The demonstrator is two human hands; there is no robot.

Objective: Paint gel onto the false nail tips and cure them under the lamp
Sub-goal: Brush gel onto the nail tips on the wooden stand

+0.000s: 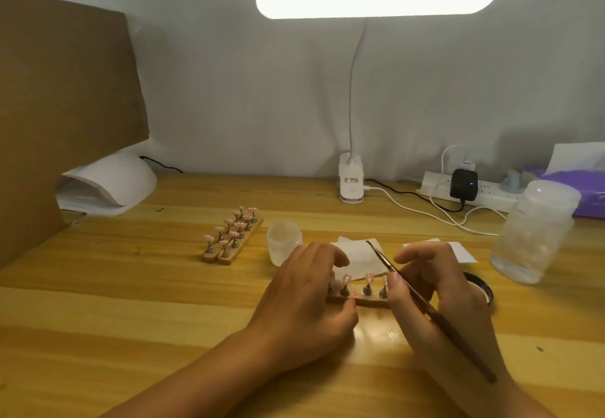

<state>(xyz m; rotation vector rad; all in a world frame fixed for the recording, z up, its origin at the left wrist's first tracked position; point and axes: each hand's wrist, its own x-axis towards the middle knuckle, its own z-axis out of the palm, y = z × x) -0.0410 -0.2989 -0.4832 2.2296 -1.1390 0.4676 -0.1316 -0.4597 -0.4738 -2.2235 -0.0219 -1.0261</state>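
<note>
Hands sit low at the near middle of the tabletop (131, 319). Left hand (304, 303) arches over the left end of the near strip (370, 301), thumb on its front edge, fingers curled behind; I read a steadying hold. Right hand (435, 296) pinches the brush (442, 322), whose thin end points up and away over the paper wipe (360, 254), touching no nail. Nail tips (369, 276) stand on pegs between the hands. A dark pot (484, 290) lies just beside the right hand, contents hidden.

Farther left: frosted cup (284, 244), then two loaded strips (232, 237). Curing lamp (111, 182) is at the far left, well apart.

Judgement: painting step, curing not yet due. Next move needs the brush end lowered onto one tip with a light stroke, strip held firm.
</note>
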